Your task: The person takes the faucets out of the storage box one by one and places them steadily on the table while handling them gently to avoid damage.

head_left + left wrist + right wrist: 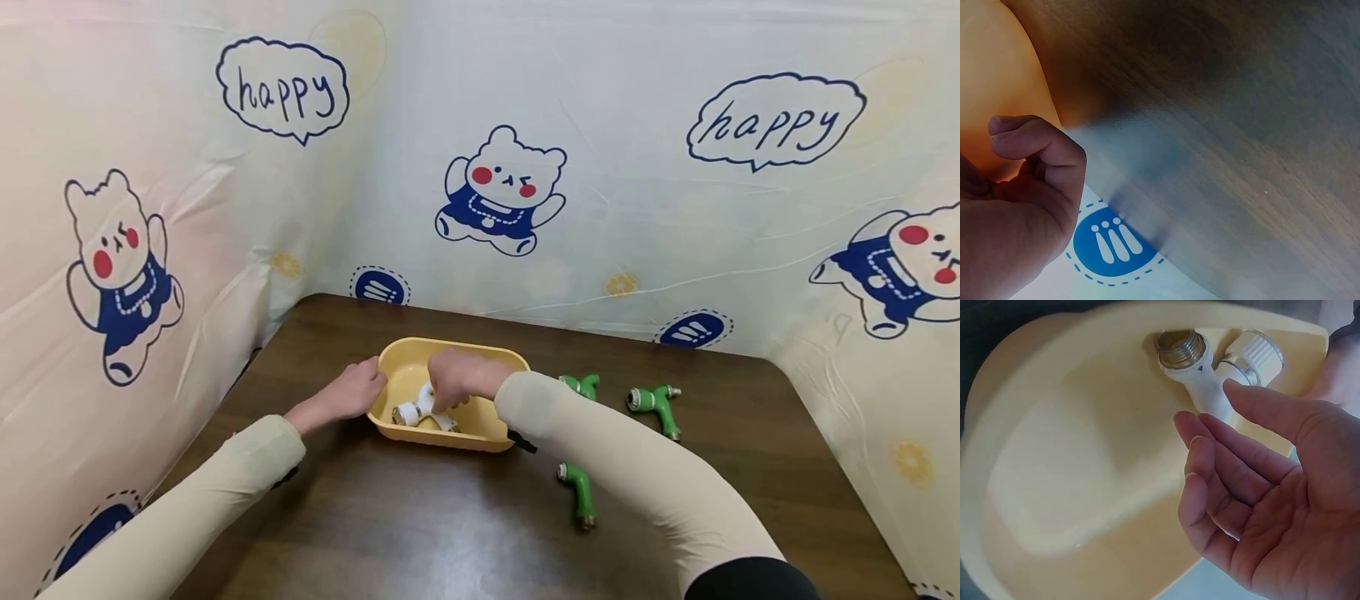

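Observation:
A yellow plastic basin [491,440] sits on the brown table, and my left hand [356,390] grips its left end. In the left wrist view, bent fingers and thumb lie at the edge of the basin [997,62]. Inside it is a white tap [408,414] with a ribbed knob and a metal threaded end. My right hand [459,379] reaches down into the basin and pinches the tap's body. From the right wrist, the white tap [1207,394] shows between thumb and forefinger, its threaded end pointing away from the palm; the other fingers are loosely bent.
Right of the basin lie a green tap [663,407], another green tap [581,385] partly behind my right sleeve, and a green bent piece [580,492] nearer me. A printed cloth [615,208] surrounds the table [420,525] at back and sides.

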### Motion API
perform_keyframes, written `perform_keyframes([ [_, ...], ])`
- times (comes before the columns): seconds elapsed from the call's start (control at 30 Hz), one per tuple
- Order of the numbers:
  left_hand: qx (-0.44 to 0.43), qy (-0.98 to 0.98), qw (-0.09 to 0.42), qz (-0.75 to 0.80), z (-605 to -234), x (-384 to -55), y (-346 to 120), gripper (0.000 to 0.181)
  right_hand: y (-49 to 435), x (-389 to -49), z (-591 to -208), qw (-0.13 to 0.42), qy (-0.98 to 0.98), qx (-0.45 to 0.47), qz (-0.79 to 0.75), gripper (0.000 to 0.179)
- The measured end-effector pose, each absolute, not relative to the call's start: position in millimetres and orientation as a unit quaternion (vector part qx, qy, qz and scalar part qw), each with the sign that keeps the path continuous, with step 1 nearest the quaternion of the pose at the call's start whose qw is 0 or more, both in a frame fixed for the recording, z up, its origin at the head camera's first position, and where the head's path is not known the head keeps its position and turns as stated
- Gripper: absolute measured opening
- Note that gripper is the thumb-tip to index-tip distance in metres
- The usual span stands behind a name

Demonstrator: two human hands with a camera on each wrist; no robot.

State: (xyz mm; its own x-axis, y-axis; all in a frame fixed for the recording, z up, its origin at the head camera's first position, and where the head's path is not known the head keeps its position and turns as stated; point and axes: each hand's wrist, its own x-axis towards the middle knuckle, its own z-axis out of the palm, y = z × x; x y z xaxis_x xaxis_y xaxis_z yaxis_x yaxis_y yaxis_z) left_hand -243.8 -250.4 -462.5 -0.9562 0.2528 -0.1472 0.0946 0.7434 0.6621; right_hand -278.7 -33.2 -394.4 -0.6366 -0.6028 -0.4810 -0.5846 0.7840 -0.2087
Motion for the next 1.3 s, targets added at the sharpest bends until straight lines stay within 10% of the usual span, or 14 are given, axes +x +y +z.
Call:
perform_keyframes([
  [1.3,0.108,0.927,0.122,0.339,-499,-273,-269,0.041,-13,-294,-409,0.305,0.912,-0.271,-0.029,0.03],
])
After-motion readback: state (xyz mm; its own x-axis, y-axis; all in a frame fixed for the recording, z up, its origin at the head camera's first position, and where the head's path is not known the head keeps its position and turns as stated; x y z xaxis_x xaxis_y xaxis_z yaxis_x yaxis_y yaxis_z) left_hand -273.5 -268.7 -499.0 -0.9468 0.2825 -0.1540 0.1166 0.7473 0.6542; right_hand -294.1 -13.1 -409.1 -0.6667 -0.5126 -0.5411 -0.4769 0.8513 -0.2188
